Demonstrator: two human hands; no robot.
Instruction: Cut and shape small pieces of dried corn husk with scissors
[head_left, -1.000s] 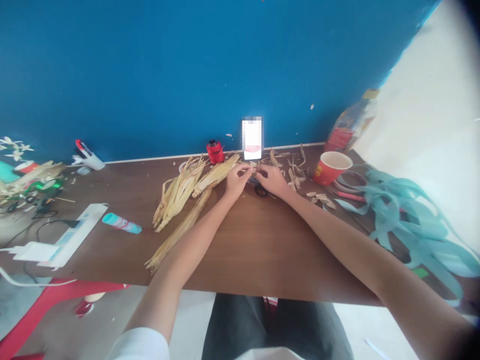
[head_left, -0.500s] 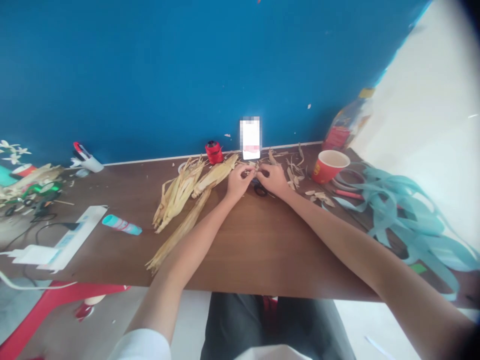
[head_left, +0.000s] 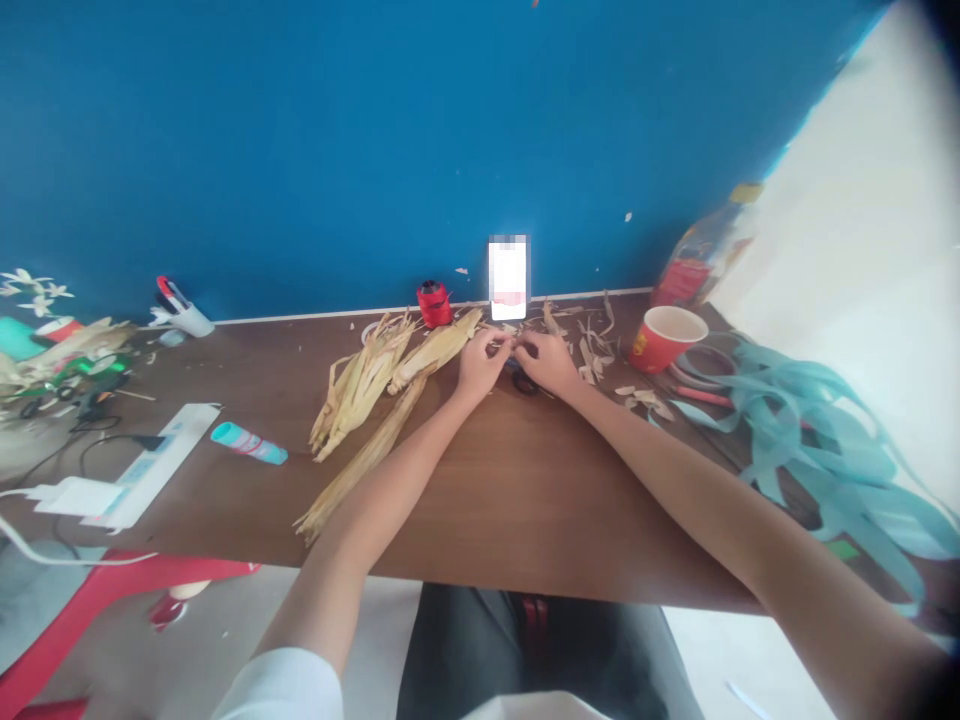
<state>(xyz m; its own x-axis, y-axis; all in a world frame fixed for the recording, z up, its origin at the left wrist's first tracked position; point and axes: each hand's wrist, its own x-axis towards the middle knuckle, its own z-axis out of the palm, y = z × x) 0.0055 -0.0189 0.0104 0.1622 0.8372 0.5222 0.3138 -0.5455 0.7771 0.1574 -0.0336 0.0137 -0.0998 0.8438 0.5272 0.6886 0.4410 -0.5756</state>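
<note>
Over the far middle of the table, my left hand (head_left: 482, 362) and my right hand (head_left: 547, 360) meet fingertip to fingertip. Both pinch, with thumb and forefinger pressed together; what lies between them is too small and blurred to name. Just beneath the right fingers is a dark looped object (head_left: 523, 383), perhaps scissor handles. Dried corn husks (head_left: 364, 390) are heaped left of my left hand, and a long husk strip (head_left: 360, 470) runs beside that forearm. Husk scraps (head_left: 592, 350) are scattered right of my right hand. Behind both hands a lit phone (head_left: 509, 280) leans against the wall.
A red roll (head_left: 435, 305) stands near the blue wall (head_left: 337, 150). On the right are a red paper cup (head_left: 667, 340), a bottle (head_left: 697, 250) and tangled teal ribbon (head_left: 817, 430). To the left lie a glue stick (head_left: 250, 443), a power strip (head_left: 154, 470) and a pen cup (head_left: 191, 318).
The whole view has shifted slightly, so things appear a little further right. My hands keep nearly the same pinch at the same spot over the table.
</note>
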